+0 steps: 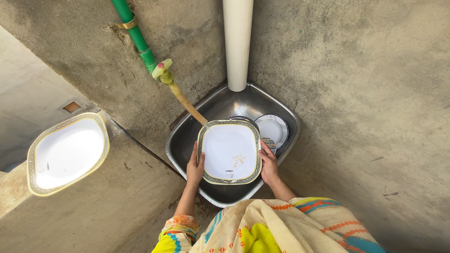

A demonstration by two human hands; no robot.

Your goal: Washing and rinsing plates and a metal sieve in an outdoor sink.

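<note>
Head view, looking straight down: both hands are on 1 square white plate with a patterned dark-and-gold border (230, 151), held flat over the dented steel basin (180, 150) set in the corner of the rough concrete walls. The left hand (195, 167) is closed on the plate's left edge, fingers curled up its side; the right hand (269, 163) is closed on the right edge, fingers laid along the rim. So that's a 2-handed hold, opposite sides, plate level.

In my judgement this plate is stiff, fairly light and breakable, and if it is wet the glaze would be slippery, so the raised rim at opposite edges looks like the sound place to hold it. A few faint orange smears sit near its lower middle.

Just above the plate, the brass spout (187, 102) of the green pipe tap with its pale yellow handle (161, 68) angles down toward the basin. A white plastic downpipe (237, 42) drops into the basin's back corner. Behind the plate, a small round white dish (272, 129) lies in the basin.

Well apart on the left, a second white square bowl with the same border (68, 152) rests on the concrete ledge (117, 206). As for packages or signs, I see only a tiny dark mark at the held plate's lower edge, too small to make out.
</note>
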